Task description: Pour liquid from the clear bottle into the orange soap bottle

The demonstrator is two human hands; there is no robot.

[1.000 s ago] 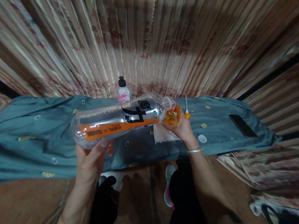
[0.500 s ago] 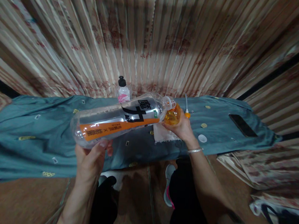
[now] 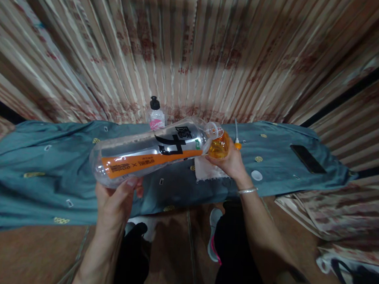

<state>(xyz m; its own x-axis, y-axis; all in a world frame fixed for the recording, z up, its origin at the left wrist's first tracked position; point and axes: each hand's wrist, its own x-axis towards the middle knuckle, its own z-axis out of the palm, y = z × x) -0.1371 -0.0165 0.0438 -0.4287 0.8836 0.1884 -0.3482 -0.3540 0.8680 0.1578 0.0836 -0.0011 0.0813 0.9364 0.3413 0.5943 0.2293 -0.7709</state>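
Note:
A large clear bottle [image 3: 150, 152] with an orange and silver label lies tilted in the air, its mouth to the right. My left hand [image 3: 117, 197] is wrapped under its base end. My right hand [image 3: 231, 161] holds a small container of orange liquid [image 3: 219, 146] at the large bottle's mouth. The two openings meet or overlap; exactly how they touch is hard to tell. Below them a white cloth [image 3: 209, 169] lies on the teal cloth-covered surface [image 3: 180, 193].
Behind the large bottle stands a clear bottle with a black cap [image 3: 155, 114]. To the right are an orange pump top with a tube [image 3: 237, 144], a white round cap [image 3: 256, 175] and a black phone [image 3: 307, 159]. A pleated curtain [image 3: 188, 52] hangs behind.

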